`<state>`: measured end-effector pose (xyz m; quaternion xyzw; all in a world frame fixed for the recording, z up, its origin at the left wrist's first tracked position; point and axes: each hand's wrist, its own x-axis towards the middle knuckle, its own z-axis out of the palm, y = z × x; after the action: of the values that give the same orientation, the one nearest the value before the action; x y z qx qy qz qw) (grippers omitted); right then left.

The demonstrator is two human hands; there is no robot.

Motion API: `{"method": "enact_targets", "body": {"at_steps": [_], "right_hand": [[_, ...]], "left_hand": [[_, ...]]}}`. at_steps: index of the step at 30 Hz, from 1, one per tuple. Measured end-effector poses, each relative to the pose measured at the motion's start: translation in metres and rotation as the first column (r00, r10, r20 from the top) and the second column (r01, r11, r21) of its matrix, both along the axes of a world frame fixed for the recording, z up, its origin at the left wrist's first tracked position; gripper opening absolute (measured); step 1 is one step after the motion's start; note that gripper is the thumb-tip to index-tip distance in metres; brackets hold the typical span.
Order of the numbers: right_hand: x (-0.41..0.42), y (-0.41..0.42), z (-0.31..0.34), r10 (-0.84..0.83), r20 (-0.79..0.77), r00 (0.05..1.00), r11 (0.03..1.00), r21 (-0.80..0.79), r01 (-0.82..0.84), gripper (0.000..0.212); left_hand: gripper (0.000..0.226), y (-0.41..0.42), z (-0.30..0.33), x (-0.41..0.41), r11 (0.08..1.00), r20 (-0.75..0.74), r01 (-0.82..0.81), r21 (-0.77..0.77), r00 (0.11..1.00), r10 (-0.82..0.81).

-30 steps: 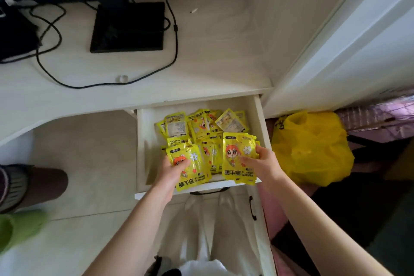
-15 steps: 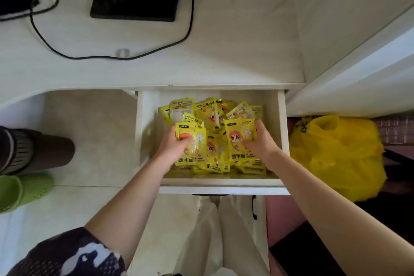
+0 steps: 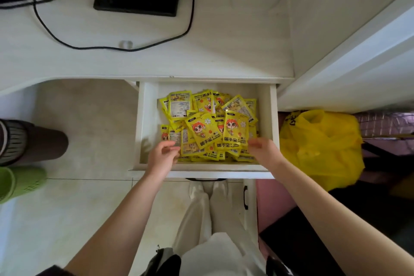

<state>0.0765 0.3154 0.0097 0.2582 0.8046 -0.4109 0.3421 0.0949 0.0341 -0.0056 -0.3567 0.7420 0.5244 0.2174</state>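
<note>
Head view: packets (image 3: 208,133) in drawer (image 3: 146,123) just beyond left hand (image 3: 164,157), right hand (image 3: 266,153); fingers loose, empty.

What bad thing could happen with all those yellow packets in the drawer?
The packets are heaped loosely, so the top ones might slide off and jam the drawer when it closes. Both the left hand and right hand hover at the front edge, so fingers could get pinched if it is pushed shut.

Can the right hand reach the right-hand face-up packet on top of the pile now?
Probably yes: the drawer stands open, that packet lies uncovered on top, and the right hand hovers by its lower right corner, nothing between.
</note>
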Motion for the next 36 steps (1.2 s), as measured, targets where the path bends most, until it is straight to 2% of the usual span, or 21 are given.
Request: {"method": "enact_targets", "body": {"at_steps": [4, 6, 8, 11, 14, 16, 20, 25, 30, 36], "right_hand": [[0.031, 0.000, 0.018, -0.203, -0.020, 0.979, 0.976, -0.088, 0.200, 0.034], [0.049, 0.001, 0.025, -0.283, -0.005, 0.959, 0.953, -0.111, 0.281, 0.028], [0.067, 0.003, 0.027, -0.353, 0.031, 0.935, 0.930, -0.101, 0.354, 0.022], [0.086, 0.006, 0.026, -0.546, 0.191, 0.816, 0.809, -0.133, 0.573, 0.024], [0.085, 0.006, 0.025, -0.676, 0.354, 0.647, 0.650, -0.129, 0.749, 0.022], [0.075, 0.007, 0.025, -0.708, 0.357, 0.609, 0.609, -0.126, 0.783, 0.022], [0.057, 0.005, 0.026, -0.765, 0.373, 0.525, 0.509, -0.149, 0.848, 0.025], [0.035, 0.003, 0.024, -0.780, 0.351, 0.518, 0.498, -0.154, 0.854, 0.021], [-0.004, 0.001, 0.025, -0.765, 0.289, 0.575, 0.546, -0.182, 0.818, 0.015], [-0.060, 0.002, 0.021, -0.724, 0.227, 0.651, 0.609, -0.232, 0.758, 0.026]], "left_hand": [[0.013, -0.007, 0.020, 0.027, 0.974, 0.038, -0.178, 0.139, 0.984, 0.174], [0.011, -0.010, 0.028, 0.040, 0.960, 0.073, -0.238, 0.150, 0.971, 0.229], [0.018, -0.012, 0.028, 0.053, 0.952, 0.128, -0.287, 0.105, 0.953, 0.273], [0.028, -0.019, 0.021, 0.063, 0.926, 0.255, -0.363, 0.104, 0.909, 0.328], [0.034, -0.026, 0.021, 0.057, 0.808, 0.376, -0.541, 0.233, 0.816, 0.438], [0.028, -0.029, 0.024, 0.046, 0.777, 0.376, -0.570, 0.268, 0.804, 0.460], [0.021, -0.025, 0.020, 0.036, 0.816, 0.323, -0.526, 0.238, 0.836, 0.444], [0.022, -0.031, 0.011, 0.013, 0.790, 0.301, -0.556, 0.259, 0.823, 0.481], [0.026, -0.032, 0.008, -0.030, 0.808, 0.256, -0.516, 0.284, 0.853, 0.455], [0.017, -0.027, 0.003, -0.087, 0.818, 0.211, -0.479, 0.318, 0.877, 0.432]]}}
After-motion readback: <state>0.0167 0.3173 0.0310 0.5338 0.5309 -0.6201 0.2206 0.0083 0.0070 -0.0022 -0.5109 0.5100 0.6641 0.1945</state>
